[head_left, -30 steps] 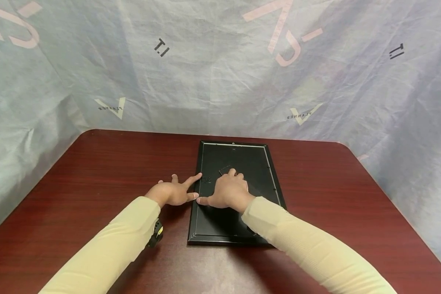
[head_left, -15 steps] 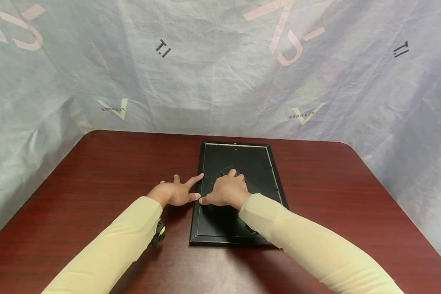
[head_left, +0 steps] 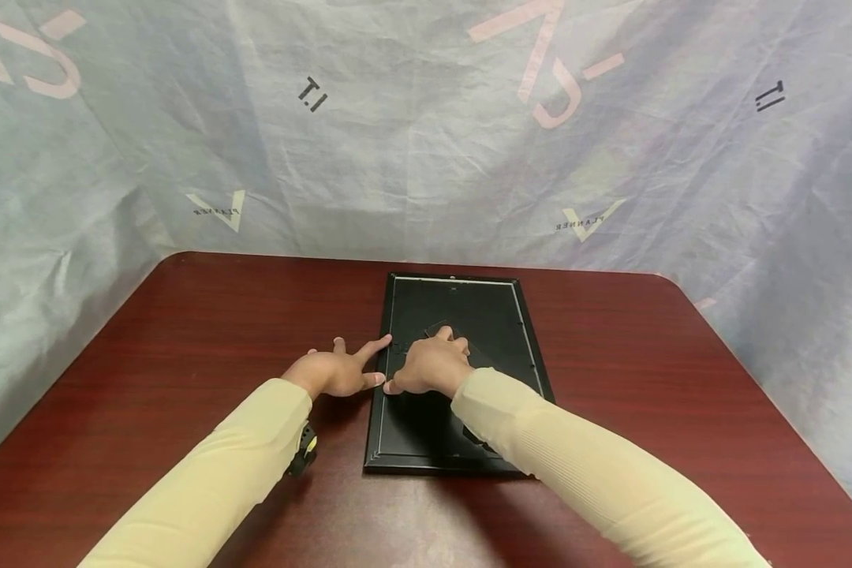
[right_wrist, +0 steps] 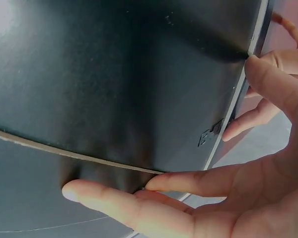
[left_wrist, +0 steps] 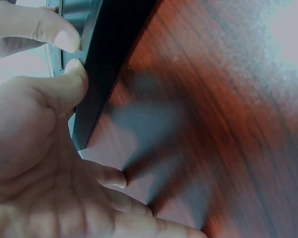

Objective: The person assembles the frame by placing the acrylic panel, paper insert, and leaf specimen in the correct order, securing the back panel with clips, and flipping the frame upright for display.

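A black picture frame [head_left: 483, 315] lies on the table with its back facing up. At its left edge, my left hand [head_left: 334, 372] has its fingers spread, thumb and index finger touching the rim. My right hand [head_left: 429, 364] rests across the frame's back, its thumb near the left thumb at the same edge. In the right wrist view, the fingers of the right hand [right_wrist: 228, 198] lie straight along a raised, pale-brown edge on the back panel [right_wrist: 104, 89]. The left wrist view shows the left thumb against the black rim [left_wrist: 102, 74], the other fingers over the wood.
The red-brown wooden table [head_left: 255, 308] extends on both sides of the frame. A pale printed cloth [head_left: 397, 142] hangs behind the table and along its sides. A black device [head_left: 303, 451] is strapped under the left sleeve.
The right hand and forearm have shifted slightly to the left over the frame's back. The left hand and the frame stay in place.
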{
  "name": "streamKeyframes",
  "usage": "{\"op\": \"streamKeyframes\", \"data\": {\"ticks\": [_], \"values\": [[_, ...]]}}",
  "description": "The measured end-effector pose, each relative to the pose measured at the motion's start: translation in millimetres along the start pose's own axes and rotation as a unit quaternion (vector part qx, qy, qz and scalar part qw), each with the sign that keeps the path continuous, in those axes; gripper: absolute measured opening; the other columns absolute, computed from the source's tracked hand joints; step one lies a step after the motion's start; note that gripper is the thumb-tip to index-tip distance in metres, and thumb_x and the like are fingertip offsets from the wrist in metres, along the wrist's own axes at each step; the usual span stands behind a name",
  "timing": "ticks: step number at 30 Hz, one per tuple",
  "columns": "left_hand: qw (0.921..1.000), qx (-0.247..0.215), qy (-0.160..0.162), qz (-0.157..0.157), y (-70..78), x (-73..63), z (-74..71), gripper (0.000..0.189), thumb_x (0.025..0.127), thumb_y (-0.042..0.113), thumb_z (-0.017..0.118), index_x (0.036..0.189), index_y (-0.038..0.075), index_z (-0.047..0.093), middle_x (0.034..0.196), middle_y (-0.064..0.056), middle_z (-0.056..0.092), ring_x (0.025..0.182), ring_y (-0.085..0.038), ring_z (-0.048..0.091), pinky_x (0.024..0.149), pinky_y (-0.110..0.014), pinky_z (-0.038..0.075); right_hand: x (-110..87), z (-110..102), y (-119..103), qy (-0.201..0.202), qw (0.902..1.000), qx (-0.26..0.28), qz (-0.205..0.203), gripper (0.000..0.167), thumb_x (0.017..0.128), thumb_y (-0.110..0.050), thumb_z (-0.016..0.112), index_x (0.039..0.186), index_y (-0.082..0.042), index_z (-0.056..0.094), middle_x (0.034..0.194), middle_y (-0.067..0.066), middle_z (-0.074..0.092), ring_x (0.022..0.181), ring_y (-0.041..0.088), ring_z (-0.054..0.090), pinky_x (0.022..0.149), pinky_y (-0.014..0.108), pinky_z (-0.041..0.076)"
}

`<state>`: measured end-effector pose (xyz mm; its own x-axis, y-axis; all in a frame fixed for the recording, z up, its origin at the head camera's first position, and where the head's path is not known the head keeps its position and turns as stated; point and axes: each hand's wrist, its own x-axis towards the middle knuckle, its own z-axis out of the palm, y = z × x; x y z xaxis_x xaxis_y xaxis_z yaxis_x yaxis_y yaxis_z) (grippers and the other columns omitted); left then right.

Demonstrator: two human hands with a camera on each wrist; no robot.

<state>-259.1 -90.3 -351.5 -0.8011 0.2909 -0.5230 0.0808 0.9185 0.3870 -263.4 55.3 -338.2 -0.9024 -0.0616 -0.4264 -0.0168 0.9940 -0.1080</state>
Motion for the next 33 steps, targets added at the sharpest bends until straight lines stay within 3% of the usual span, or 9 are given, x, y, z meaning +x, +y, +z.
{"op": "streamKeyframes", "data": {"ticks": [9,25,33], "values": [[1.0000,-0.008,0.005,0.002,-0.7,-0.8,0.0,0.069,0.109,0.037,0.046,0.165,0.026,0.008,0.160,-0.042,0.001,0.149,-0.056,0.006,0.116,-0.070,0.002,0.7,-2.0,-3.7,-0.007,0.9999,0.006,0.013,0.059,0.087,-0.052,0.076,0.129,-0.011,0.070,0.139,0.026,0.040,0.127,0.045,0.039,0.093,0.051,0.051],[0.9999,-0.010,0.006,0.003,-0.6,0.3,3.1,0.069,0.109,0.037,0.046,0.165,0.026,0.008,0.160,-0.041,0.002,0.150,-0.054,0.005,0.116,-0.070,0.002,0.1,-1.2,-3.0,-0.006,0.9999,0.008,0.009,0.054,0.087,-0.049,0.078,0.126,-0.012,0.071,0.142,0.027,0.038,0.129,0.049,0.037,0.097,0.052,0.050],[0.9999,-0.010,0.000,-0.002,-0.6,1.1,2.6,0.069,0.110,0.037,0.044,0.165,0.027,0.006,0.161,-0.040,-0.001,0.150,-0.054,0.004,0.117,-0.069,0.001,1.9,-1.9,-5.4,0.005,0.9999,-0.003,0.012,0.061,0.085,-0.050,0.080,0.131,-0.012,0.069,0.140,0.027,0.040,0.126,0.049,0.040,0.097,0.050,0.049]]}}
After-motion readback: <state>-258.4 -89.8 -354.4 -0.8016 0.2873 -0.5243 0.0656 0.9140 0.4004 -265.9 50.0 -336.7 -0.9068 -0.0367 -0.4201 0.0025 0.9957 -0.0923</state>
